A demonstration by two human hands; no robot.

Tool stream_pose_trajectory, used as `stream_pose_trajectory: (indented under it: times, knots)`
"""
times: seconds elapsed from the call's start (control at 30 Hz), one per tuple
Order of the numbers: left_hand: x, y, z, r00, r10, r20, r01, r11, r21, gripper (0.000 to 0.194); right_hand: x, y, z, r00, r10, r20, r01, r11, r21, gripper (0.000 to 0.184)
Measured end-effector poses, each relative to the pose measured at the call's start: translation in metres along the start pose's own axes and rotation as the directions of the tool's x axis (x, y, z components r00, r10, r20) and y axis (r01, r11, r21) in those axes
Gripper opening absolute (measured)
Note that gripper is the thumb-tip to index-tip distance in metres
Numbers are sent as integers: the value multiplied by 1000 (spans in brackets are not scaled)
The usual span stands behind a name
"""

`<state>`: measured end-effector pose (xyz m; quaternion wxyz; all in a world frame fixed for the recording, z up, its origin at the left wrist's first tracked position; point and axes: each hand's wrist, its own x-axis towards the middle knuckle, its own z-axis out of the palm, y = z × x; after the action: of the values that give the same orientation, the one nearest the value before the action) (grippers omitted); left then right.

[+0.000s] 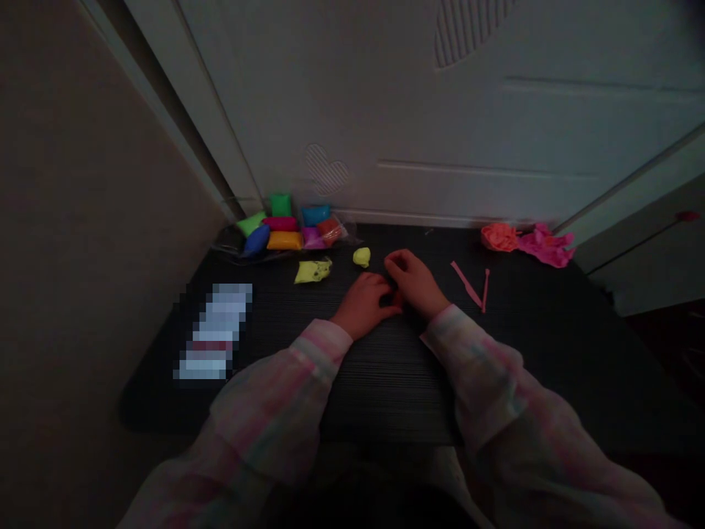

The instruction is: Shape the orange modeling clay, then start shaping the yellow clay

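Observation:
My left hand (364, 300) and my right hand (414, 279) rest together on a dark ribbed mat (385, 367), fingers curled and pinched round a small red lump (397, 298) that barely shows between them. Just beyond the hands lies a yellow ball of clay (362, 256). Left of it sits an opened yellow clay wrapper (313, 271). Both sleeves are pale with pastel stripes.
Several coloured clay packs (286, 228) lie in a clear bag at the mat's far left. A pink strip (468, 285) lies to the right, with an orange lump (499, 236) and crumpled pink wrapper (546, 245) beyond. A blurred card (214, 332) lies left. A white door (440, 110) stands behind.

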<state>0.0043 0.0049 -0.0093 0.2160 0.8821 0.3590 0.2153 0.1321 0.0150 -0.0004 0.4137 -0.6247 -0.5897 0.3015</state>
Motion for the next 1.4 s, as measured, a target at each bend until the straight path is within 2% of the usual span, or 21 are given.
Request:
stream_pose_trajectory:
  times: [0.13, 0.27, 0.5, 0.7, 1.07, 1.4]
  knots:
    - [0, 0, 0, 1000, -1, -4, 1, 1000, 9, 22, -2, 3, 2, 1000, -26, 10, 28, 992, -126, 12]
    - [0, 0, 1, 1000, 0, -12, 0, 1000, 18, 22, -3, 4, 3, 999, -39, 20, 42, 983, -176, 11]
    - [0, -1, 2, 1000, 0, -14, 0, 1000, 30, 24, -4, 4, 5, 999, -40, 20, 42, 985, -168, 11]
    - [-1, 1, 1, 1000, 5, -7, -5, 1000, 11, 22, -3, 6, 2, 1000, -12, 10, 13, 992, -124, 18]
    - [0, -1, 3, 1000, 5, -29, -5, 1000, 21, 22, -3, 10, 7, 999, -52, -4, 50, 981, -190, 12]
    - [0, 0, 3, 999, 17, -37, -16, 999, 44, 22, -5, 7, 5, 999, -43, 7, 44, 982, -184, 12]
